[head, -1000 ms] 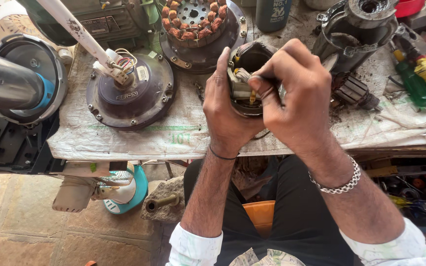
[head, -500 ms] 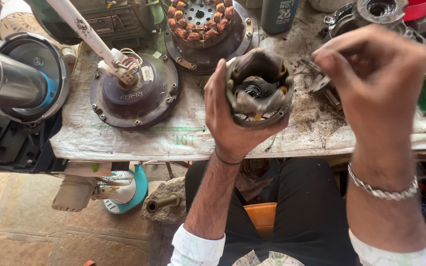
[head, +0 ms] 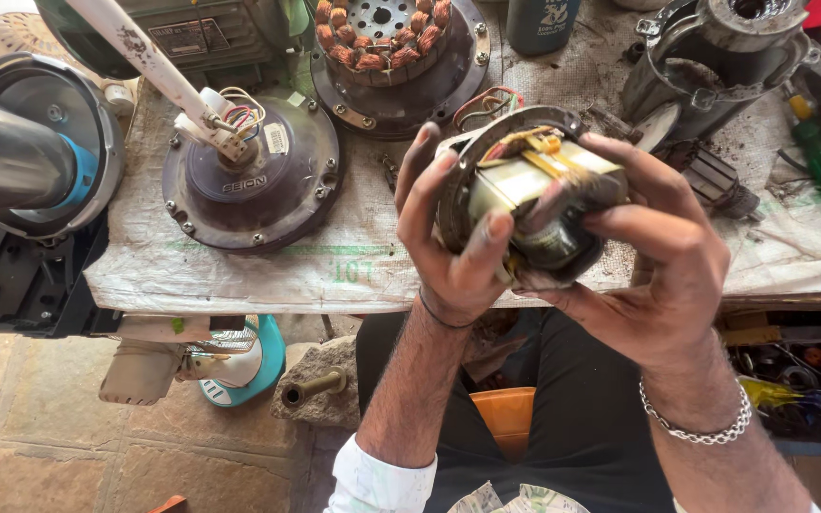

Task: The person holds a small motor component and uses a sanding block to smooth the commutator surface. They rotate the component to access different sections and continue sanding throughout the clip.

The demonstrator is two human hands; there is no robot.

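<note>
The left hand (head: 453, 237) and the right hand (head: 653, 252) both clasp the round grey metal motor stator with yellowish windings (head: 525, 195) above the cloth-covered table (head: 239, 275), and I think a firm, steady grip away from its thin wires is best.

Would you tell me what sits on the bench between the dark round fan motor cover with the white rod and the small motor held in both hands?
In the head view, only bare stained cloth separates the fan motor cover from the held motor.
</note>
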